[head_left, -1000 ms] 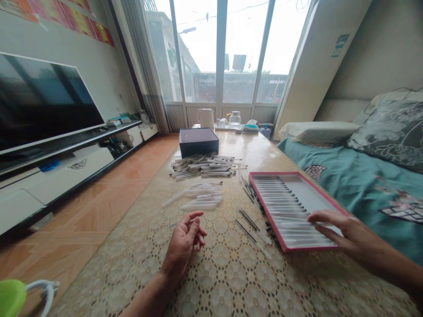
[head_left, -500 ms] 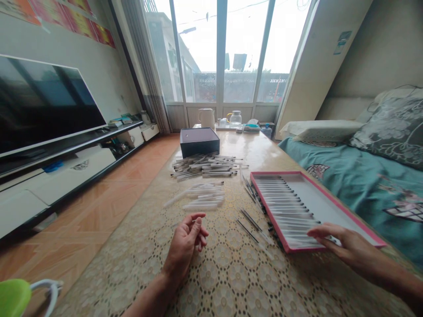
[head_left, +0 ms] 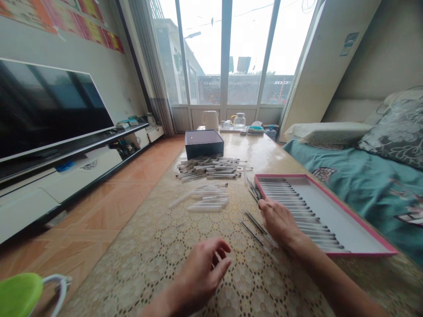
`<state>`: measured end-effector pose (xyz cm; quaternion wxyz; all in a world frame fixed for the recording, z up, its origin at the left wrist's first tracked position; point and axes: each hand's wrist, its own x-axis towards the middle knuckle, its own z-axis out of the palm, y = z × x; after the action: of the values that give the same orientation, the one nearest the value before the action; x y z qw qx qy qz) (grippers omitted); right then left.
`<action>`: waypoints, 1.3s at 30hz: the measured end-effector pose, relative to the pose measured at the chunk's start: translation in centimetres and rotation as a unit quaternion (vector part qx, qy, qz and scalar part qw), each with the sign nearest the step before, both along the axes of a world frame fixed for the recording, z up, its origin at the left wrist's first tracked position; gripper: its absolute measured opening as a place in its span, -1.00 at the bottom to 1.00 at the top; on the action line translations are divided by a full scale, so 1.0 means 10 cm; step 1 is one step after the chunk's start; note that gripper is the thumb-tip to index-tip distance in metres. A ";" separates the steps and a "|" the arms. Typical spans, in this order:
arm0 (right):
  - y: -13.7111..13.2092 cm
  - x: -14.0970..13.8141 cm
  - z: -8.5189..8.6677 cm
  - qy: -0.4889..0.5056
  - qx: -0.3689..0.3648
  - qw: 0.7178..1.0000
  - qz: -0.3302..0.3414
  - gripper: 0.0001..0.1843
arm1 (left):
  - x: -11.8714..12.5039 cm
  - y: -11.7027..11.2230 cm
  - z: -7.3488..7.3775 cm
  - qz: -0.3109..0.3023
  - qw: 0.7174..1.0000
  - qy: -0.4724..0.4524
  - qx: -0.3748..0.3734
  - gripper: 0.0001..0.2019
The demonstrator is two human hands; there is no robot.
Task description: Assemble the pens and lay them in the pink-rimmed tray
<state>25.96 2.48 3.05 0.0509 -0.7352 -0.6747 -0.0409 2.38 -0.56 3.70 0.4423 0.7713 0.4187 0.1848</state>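
Observation:
My left hand (head_left: pixel 206 266) hovers low over the patterned tabletop, fingers loosely curled and thumb apart, holding nothing that I can see. My right hand (head_left: pixel 279 220) reaches to the left rim of a shallow pink-edged box lid (head_left: pixel 357 218). Its fingertips press together at a row of dark pen parts (head_left: pixel 254 192) beside that rim; whatever they grip is hidden. Inside the lid lies a column of clear pens (head_left: pixel 291 207) with dark ends. Thin pen refills (head_left: pixel 253 229) lie between my hands. Clear pen barrels (head_left: pixel 209 200) are spread farther forward.
Behind the barrels is a heap of pens (head_left: pixel 211 168) against a dark box (head_left: pixel 204 144). A kettle (head_left: pixel 210 119), a glass jug (head_left: pixel 239 119) and tissues (head_left: pixel 255 127) stand at the table's far end. A sofa (head_left: pixel 357 167) borders the right; a green stool (head_left: pixel 21 295) is lower left.
My right hand has left the pens at the lid's near end and moved left and forward to its left rim. My left hand has come nearer and rightward, its thumb further apart. The view shifted slightly.

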 end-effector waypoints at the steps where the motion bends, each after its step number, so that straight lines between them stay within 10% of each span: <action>1: 0.07 0.01 -0.01 -0.010 0.001 1.000 -0.010 -0.77 | -0.02 -0.05 0.06 -0.039 0.998 0.036 0.025 -0.84; 5: 0.33 0.02 -0.02 -0.049 -0.009 0.998 -0.036 -0.76 | -0.06 -0.02 0.17 -0.127 0.976 0.141 0.104 -0.82; 17: 0.69 -0.11 -0.14 -0.048 -0.080 0.991 -0.098 -0.70 | 0.07 1.03 -0.15 0.093 0.932 0.251 0.244 -0.84; 28: 0.10 -0.25 0.09 0.073 0.047 0.996 0.004 -0.87 | -0.01 0.91 -0.22 0.085 0.945 0.163 0.272 -0.79; 34: -0.39 -0.42 0.00 0.301 0.151 0.939 0.073 -0.87 | -0.13 0.60 -0.24 0.124 0.970 -0.018 0.210 -0.78; 39: -0.53 -0.48 -0.04 0.290 0.142 0.940 0.112 -0.89 | -0.20 0.48 -0.33 0.162 0.959 -0.014 0.233 -0.76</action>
<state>21.21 -2.84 2.64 0.3530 -0.6202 -0.6954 0.0849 0.33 4.28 0.39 0.2206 0.7721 0.4770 0.3572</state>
